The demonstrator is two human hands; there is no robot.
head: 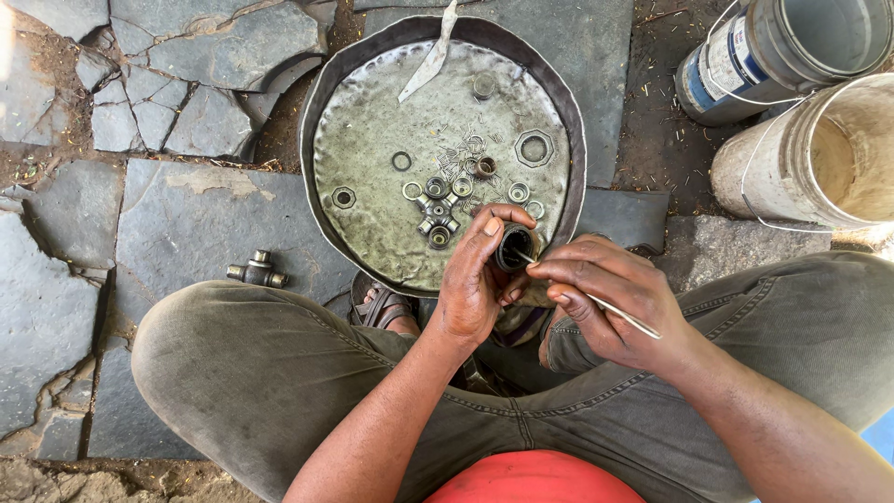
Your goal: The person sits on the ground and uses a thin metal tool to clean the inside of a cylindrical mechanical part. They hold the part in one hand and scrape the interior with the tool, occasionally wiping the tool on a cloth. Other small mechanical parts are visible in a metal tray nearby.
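The left hand is seen just below the middle of the frame, its fingers curled tight around a small dark cup, with the thumb laid over the cup's top edge. The right hand, just to the right of it, is pinched shut on a thin pale rod, whose tip is held at the cup's open mouth while the rest runs down to the right across the fingers. The two hands are close together, fingertips nearly touching. The cup is round, dark and greasy, open toward the right hand, and is held above the lower rim of a wide, dented metal pan that fills the upper middle of the frame. In the pan a cross-shaped joint is laid, with rings, cups and a hexagonal nut scattered around it; a strip of metal is rested across the upper rim. A second cross joint is seen on the ground at left, beside the knee. The ground is made of cracked grey stone slabs with bare dirt between them. At the upper right two buckets are lying side by side. Olive trousers and a sandal are visible at the bottom.
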